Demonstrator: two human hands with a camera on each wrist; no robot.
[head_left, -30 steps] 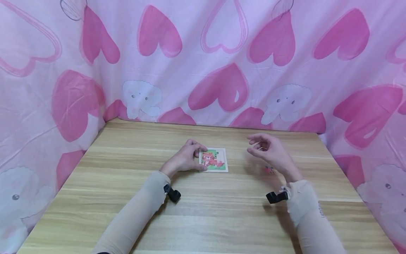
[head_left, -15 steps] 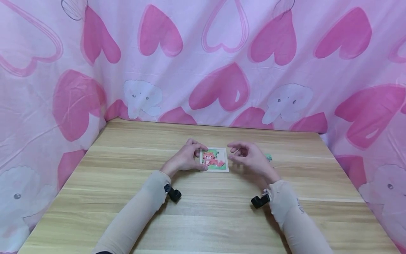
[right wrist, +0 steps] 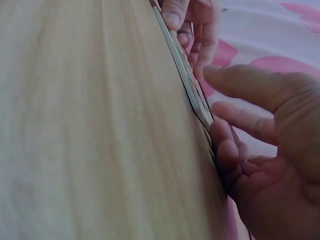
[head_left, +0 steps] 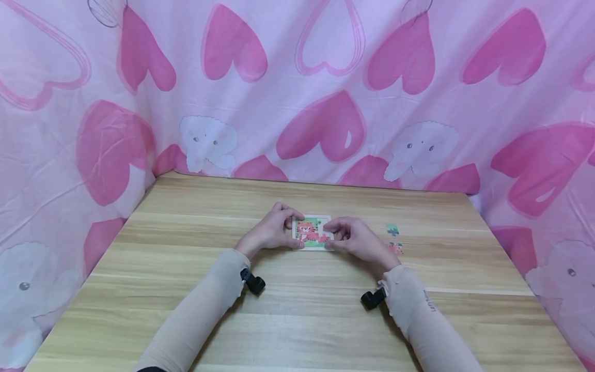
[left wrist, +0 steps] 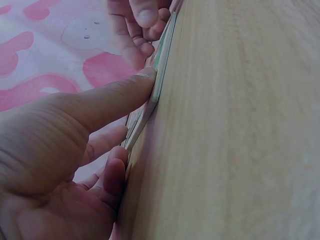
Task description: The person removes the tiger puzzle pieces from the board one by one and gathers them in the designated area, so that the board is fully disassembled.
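A small square jigsaw puzzle board (head_left: pixel 309 248) with a pale frame and a red cartoon cat on green lies near the middle of the table. My left hand (head_left: pixel 269 231) holds it by its left side, thumb at the near edge and fingers at the far edge. At the board's right side is my right hand (head_left: pixel 360 240), fingers bent loosely. In the right wrist view its thumb (right wrist: pixel 240 82) stands apart above the board's edge, its other fingertips close by the corner. No piece shows in this hand. A pale gap is visible in the picture's upper right.
Two loose jigsaw pieces lie right of the board: a green one (head_left: pixel 392 230) and a reddish one (head_left: pixel 396 248) nearer to me. The wooden table (head_left: pixel 297 320) is backed by a pink heart-patterned curtain (head_left: pixel 251 103) on its far and lateral sides.
My right hand has moved left from above the loose pieces to the board's right side, uncovering both pieces. The left hand has stayed at the board.
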